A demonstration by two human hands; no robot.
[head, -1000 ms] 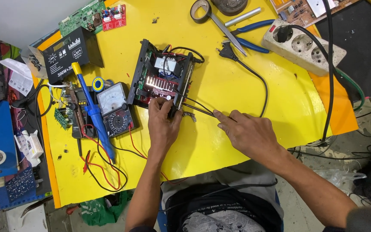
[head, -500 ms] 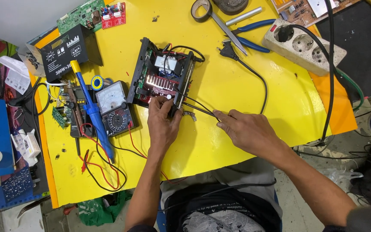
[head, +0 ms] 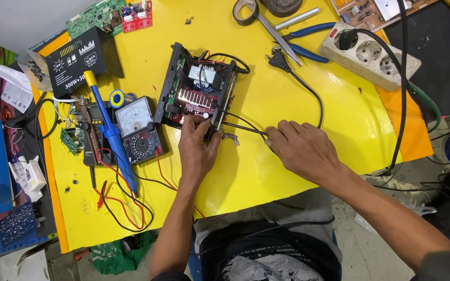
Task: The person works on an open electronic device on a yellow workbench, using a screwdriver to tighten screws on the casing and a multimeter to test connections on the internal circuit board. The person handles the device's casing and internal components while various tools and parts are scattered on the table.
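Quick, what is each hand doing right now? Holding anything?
Left hand: fingers curled on the edge of the open black device, gripping it.
Right hand: pinching a thin black wire that runs to the device.

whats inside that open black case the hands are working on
Inside the open black case: a finned heatsink, a pale block-shaped part, and red and black wires. The left hand covers its near edge, so what lies there is hidden.

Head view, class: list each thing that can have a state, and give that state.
Amplifier unit: cover off, boards exposed.
Power strip: one black plug inserted.
Loose plug: unplugged, lying on table.
Left hand: gripping unit's near edge.
Right hand: pinching black wires.
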